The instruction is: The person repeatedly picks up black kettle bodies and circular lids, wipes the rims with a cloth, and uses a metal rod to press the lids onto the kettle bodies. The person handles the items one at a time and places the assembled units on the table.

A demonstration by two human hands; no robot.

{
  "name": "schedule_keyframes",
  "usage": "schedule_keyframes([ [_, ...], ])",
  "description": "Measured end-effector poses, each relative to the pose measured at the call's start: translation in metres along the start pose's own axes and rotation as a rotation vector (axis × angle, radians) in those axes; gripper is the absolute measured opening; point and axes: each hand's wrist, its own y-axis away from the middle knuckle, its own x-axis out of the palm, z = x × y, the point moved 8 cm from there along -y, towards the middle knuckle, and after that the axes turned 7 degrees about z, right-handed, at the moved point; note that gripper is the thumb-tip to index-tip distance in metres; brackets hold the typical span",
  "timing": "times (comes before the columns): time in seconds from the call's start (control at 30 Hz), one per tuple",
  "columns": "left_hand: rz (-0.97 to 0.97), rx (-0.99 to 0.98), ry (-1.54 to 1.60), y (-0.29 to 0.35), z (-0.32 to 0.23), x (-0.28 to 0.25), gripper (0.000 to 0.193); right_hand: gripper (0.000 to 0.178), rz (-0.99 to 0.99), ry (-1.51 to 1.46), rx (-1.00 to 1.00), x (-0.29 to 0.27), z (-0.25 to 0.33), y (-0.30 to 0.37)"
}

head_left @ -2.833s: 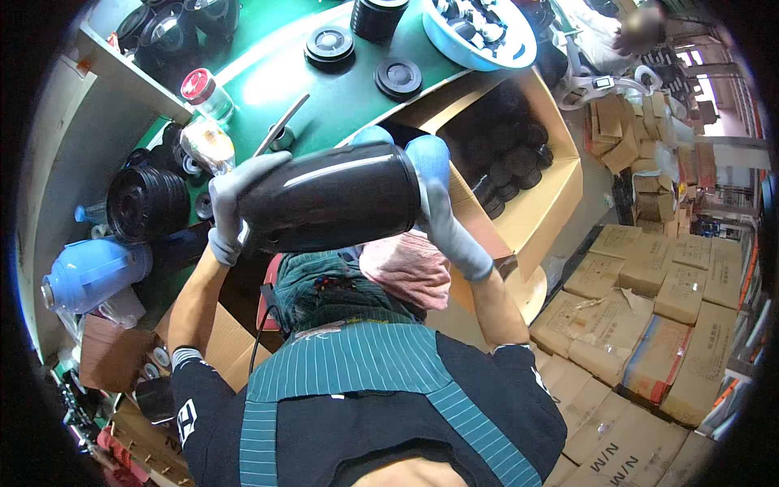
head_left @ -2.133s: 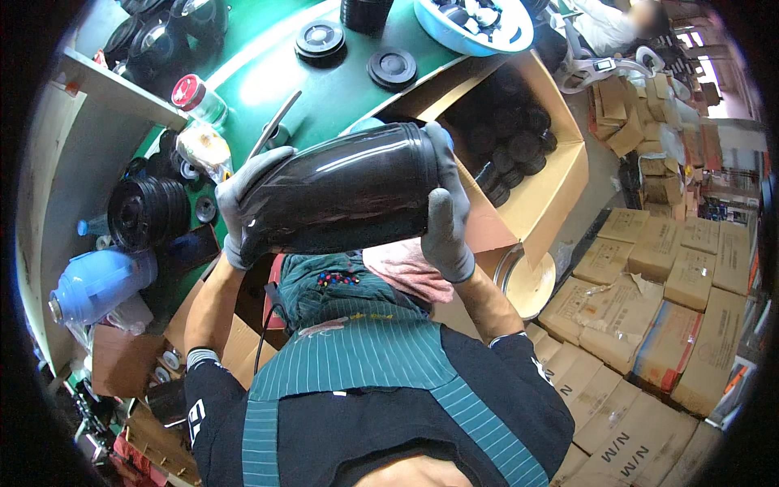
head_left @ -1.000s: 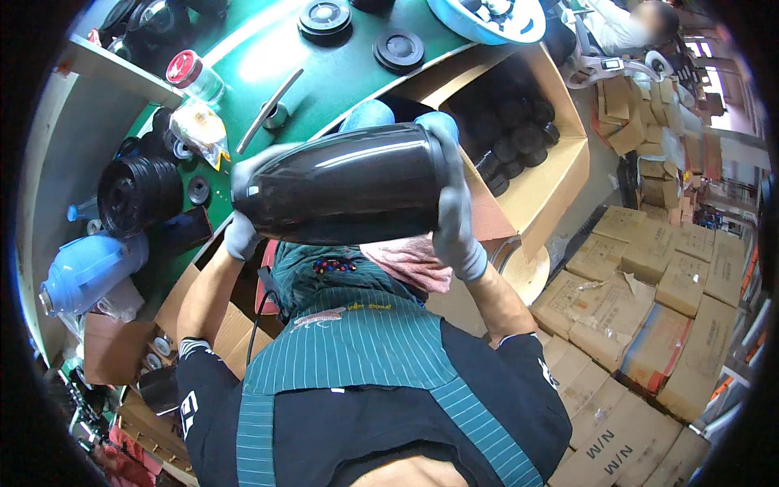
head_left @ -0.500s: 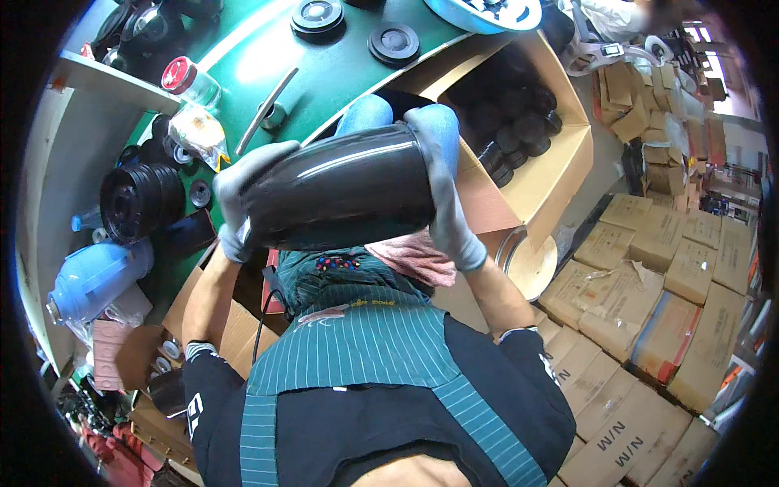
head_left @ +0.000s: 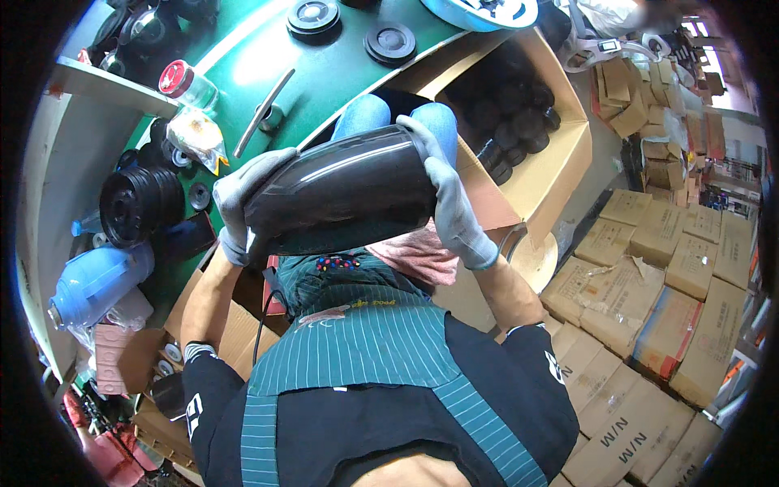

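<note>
A glossy black cylinder-like shell (head_left: 345,195), wide and slightly tapered, is held sideways above my lap. My left hand (head_left: 242,199), in a grey glove, grips its left end. My right hand (head_left: 448,195), gloved the same way, is wrapped round its right end, with the fingers over the far edge. What lies inside the shell is hidden. Below it, a pink cloth (head_left: 418,256) lies across my lap over the green striped apron (head_left: 349,341).
The green table (head_left: 324,85) ahead bears black round discs (head_left: 390,42), a metal bar (head_left: 264,112), a red-lidded jar (head_left: 188,84) and a blue jug-like body (head_left: 101,280). At right stands an open carton (head_left: 560,170) of black round parts; stacked cartons (head_left: 633,300) lie beyond.
The black shell has turned slightly in my hands. My right hand has shifted a little, its palm now more along the shell's right end. My left hand keeps its grip.
</note>
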Motion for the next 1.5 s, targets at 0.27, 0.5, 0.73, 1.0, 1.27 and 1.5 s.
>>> schedule_keyframes([
  [0.27, 0.048, -0.397, 0.806, 0.092, 0.145, 0.044, 0.059, 0.115, 0.052, 0.301, -0.445, 0.017, 0.022, 0.007],
  [0.5, 0.16, -0.247, 0.202, -0.012, 0.022, 0.012, 0.054, 0.078, -0.135, -0.339, -0.115, 0.014, -0.015, 0.024],
  [0.73, 0.168, 0.195, -0.348, -0.036, -0.053, 0.03, 0.061, 0.059, -0.137, -0.491, 0.169, -0.028, -0.067, 0.004],
  [1.0, 0.475, 0.331, -0.505, 0.027, 0.032, 0.117, 0.092, 0.06, 0.134, 0.346, 0.087, -0.071, -0.017, -0.012],
  [1.27, -0.06, -0.462, -0.851, -0.025, 0.202, 0.0, 0.056, 0.082, -0.034, 0.184, -0.088, -0.023, -0.067, -0.01],
  [1.5, 0.464, -0.251, -0.019, -0.107, 0.02, 0.083, 0.047, 0.092, -0.402, -1.045, -0.116, -0.059, -0.087, -0.007],
])
